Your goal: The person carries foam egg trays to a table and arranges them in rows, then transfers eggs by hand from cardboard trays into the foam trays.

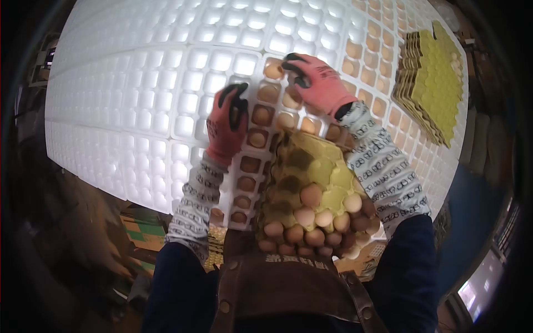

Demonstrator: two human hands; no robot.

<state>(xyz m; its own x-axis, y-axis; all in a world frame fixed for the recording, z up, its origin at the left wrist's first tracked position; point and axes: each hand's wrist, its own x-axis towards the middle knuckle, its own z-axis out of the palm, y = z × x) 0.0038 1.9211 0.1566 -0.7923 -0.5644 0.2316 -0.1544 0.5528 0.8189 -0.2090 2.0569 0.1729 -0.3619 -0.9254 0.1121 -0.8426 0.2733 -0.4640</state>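
Observation:
My left hand (227, 123), in a pink glove with black fingertips, hovers over the white moulded tray (191, 102). Its fingers are bent but apart, with no egg visible in them. My right hand (321, 83), gloved the same way, reaches across from the right. Its fingertips are at the edge of a brown egg (272, 70) sitting in a tray cell, with thumb and fingers apart. Below the hands, a yellowish pulp egg carton (327, 169) leans against my apron. Several brown eggs (311, 195) are bunched at its lower end; its upper cups are bare.
White trays cover the table, lit brightly at left; those at right (369, 55) hold many eggs. A stack of yellow pulp cartons (430, 83) stands at the right edge. My brown apron (288, 283) is close to the table's near edge. Green-and-brown boxes (141, 230) are at lower left.

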